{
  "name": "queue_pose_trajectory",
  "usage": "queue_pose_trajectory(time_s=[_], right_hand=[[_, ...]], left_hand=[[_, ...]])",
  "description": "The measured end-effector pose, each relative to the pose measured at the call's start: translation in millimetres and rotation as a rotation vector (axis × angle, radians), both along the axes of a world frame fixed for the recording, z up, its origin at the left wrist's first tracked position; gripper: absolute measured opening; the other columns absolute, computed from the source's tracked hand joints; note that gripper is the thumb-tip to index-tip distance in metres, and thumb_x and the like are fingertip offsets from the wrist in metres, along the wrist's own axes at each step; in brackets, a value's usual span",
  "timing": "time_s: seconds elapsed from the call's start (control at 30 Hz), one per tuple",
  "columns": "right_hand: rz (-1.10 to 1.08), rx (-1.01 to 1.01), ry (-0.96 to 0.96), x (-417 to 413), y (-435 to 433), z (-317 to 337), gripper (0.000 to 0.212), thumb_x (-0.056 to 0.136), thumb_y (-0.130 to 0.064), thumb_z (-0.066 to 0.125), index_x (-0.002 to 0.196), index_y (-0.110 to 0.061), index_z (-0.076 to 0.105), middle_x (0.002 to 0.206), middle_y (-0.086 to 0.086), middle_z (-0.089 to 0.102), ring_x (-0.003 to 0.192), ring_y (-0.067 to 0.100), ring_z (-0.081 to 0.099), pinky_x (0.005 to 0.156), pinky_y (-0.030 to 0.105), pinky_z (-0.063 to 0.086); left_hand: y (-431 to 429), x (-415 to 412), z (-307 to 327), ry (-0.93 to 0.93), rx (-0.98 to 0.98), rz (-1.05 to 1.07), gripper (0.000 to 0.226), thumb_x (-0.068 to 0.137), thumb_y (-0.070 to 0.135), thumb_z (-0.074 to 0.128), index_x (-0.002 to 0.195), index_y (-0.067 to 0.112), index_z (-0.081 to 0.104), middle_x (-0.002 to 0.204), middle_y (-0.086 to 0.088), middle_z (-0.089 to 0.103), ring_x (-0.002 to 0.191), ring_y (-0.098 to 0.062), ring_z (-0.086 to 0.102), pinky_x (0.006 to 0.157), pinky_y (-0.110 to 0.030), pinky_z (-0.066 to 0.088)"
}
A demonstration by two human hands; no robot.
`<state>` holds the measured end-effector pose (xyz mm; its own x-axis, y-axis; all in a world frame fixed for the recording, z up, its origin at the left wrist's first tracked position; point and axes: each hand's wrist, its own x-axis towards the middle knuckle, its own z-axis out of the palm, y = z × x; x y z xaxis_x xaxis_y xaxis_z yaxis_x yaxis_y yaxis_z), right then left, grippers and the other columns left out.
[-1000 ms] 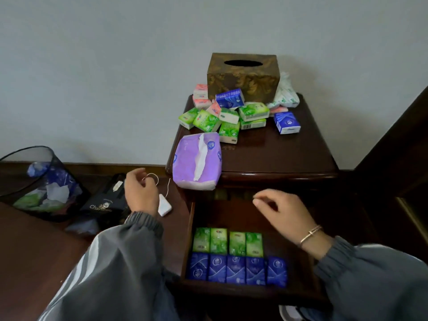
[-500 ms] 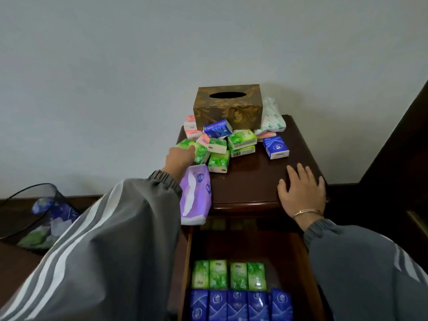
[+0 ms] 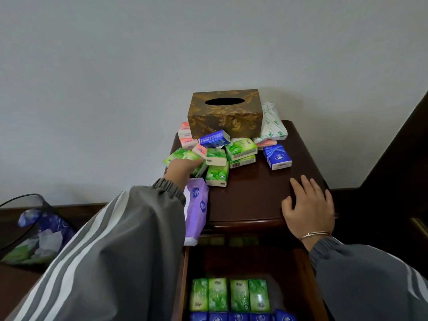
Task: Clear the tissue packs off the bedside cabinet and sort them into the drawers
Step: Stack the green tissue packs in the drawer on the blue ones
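tissue packs crowd the dark wooden cabinet against a pale wall.

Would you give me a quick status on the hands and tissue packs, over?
Left hand on leftmost green pack, grip hidden. Right hand flat on cabinet top. Drawer open, green row and blue row inside. Purple pack overhangs front edge beside left sleeve.

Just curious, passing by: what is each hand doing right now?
Left hand: on a small green plastic-wrapped tissue pack; whether it grips cannot be told.
Right hand: open, fingers flat on the dark wooden cabinet top.
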<state>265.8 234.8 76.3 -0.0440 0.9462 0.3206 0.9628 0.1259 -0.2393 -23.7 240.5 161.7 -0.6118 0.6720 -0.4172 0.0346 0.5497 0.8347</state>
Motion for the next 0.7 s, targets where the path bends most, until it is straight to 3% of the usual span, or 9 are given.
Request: queue_pose_trajectory(time_s=[0.1, 0.17, 0.23, 0.27, 0.3, 0.4, 0.47, 0.57, 0.7], right_hand=[[0.0, 0.002, -0.004, -0.7, -0.2, 0.8, 0.056, 0.077, -0.036, 0.04, 0.127, -0.018, 0.058, 0.136, 0.01, 0.055, 0.129, 0.028, 0.047, 0.105, 0.052, 0.034], [-0.002, -0.001, -0.002, -0.8, 0.3, 0.7, 0.057, 0.077, -0.037, 0.039, 0.127, -0.018, 0.057, 0.137, 0.009, 0.054, 0.13, 0.027, 0.046, 0.106, 0.052, 0.033], [-0.007, -0.005, 0.005, -1.1, 0.8, 0.4, 0.057, 0.077, -0.037, 0.039, 0.128, -0.019, 0.057, 0.137, 0.009, 0.054, 0.13, 0.027, 0.046, 0.106, 0.052, 0.033], [-0.008, -0.007, 0.004, -1.4, 1.2, 0.0, 0.057, 0.077, -0.037, 0.038, 0.128, -0.019, 0.057, 0.138, 0.009, 0.053, 0.131, 0.027, 0.046, 0.106, 0.052, 0.033], [-0.01, -0.008, -0.001, -1.3, 1.4, -0.5, 0.057, 0.077, -0.037, 0.038, 0.128, -0.019, 0.056, 0.138, 0.009, 0.053, 0.131, 0.026, 0.045, 0.106, 0.052, 0.033], [-0.01, -0.008, -0.012, -1.1, 2.6, -1.2, 0.057, 0.077, -0.037, 0.038, 0.129, -0.019, 0.056, 0.138, 0.008, 0.053, 0.131, 0.026, 0.045, 0.106, 0.052, 0.033], [-0.01, -0.006, -0.011, -0.5, 2.6, -1.6, 0.057, 0.077, -0.036, 0.038, 0.129, -0.019, 0.056, 0.138, 0.009, 0.053, 0.131, 0.027, 0.045, 0.106, 0.052, 0.033], [-0.018, 0.0, -0.017, -0.2, 2.7, -2.2, 0.057, 0.077, -0.036, 0.038, 0.129, -0.019, 0.056, 0.138, 0.008, 0.053, 0.131, 0.026, 0.046, 0.106, 0.051, 0.034], [-0.024, 0.003, -0.024, -0.3, 3.1, -2.8, 0.057, 0.077, -0.036, 0.038, 0.13, -0.02, 0.055, 0.138, 0.007, 0.053, 0.131, 0.025, 0.046, 0.106, 0.05, 0.034]], left_hand=[[-8.0, 4.9, 8.2, -0.221, 0.145, -0.025, 0.052, 0.082, 0.009, 0.073, 0.129, 0.0, 0.054, 0.131, -0.017, 0.058, 0.119, -0.028, 0.057, 0.104, -0.044, 0.046], [-7.7, -1.4, 7.1, -0.274, 0.191, -0.022, 0.048, 0.084, 0.003, 0.069, 0.129, -0.001, 0.054, 0.129, -0.017, 0.06, 0.118, -0.029, 0.059, 0.098, -0.039, 0.05], [-3.0, -8.2, 13.1, -0.258, 0.182, 0.006, 0.045, 0.083, 0.01, 0.072, 0.125, 0.0, 0.057, 0.118, -0.012, 0.065, 0.096, -0.023, 0.067, 0.069, -0.023, 0.056], [0.7, -14.8, 17.2, -0.198, 0.161, 0.021, 0.046, 0.083, 0.017, 0.073, 0.123, 0.002, 0.058, 0.111, -0.009, 0.064, 0.084, -0.019, 0.064, 0.054, -0.019, 0.052], [2.9, -22.1, 23.0, -0.126, 0.138, 0.033, 0.048, 0.082, 0.024, 0.074, 0.123, 0.004, 0.059, 0.109, -0.007, 0.062, 0.08, -0.016, 0.06, 0.05, -0.019, 0.048], [17.5, -58.1, 24.3, 0.104, 0.053, 0.015, 0.064, 0.076, 0.037, 0.076, 0.127, 0.006, 0.054, 0.126, -0.007, 0.057, 0.103, -0.019, 0.053, 0.071, -0.025, 0.041], [22.3, -69.5, 21.3, 0.193, -0.058, -0.087, 0.071, 0.073, 0.037, 0.078, 0.13, 0.005, 0.05, 0.125, -0.008, 0.053, 0.111, -0.022, 0.05, 0.081, -0.03, 0.038], [30.5, -70.0, 13.2, 0.243, -0.192, -0.246, 0.067, 0.077, 0.03, 0.076, 0.131, 0.004, 0.048, 0.119, -0.009, 0.052, 0.102, -0.022, 0.048, 0.082, -0.032, 0.036], [37.2, -68.9, 9.2, 0.291, -0.212, -0.279, 0.083, 0.072, 0.025, 0.082, 0.138, 0.004, 0.036, 0.132, -0.014, 0.049, 0.117, -0.028, 0.049, 0.083, -0.034, 0.039]])
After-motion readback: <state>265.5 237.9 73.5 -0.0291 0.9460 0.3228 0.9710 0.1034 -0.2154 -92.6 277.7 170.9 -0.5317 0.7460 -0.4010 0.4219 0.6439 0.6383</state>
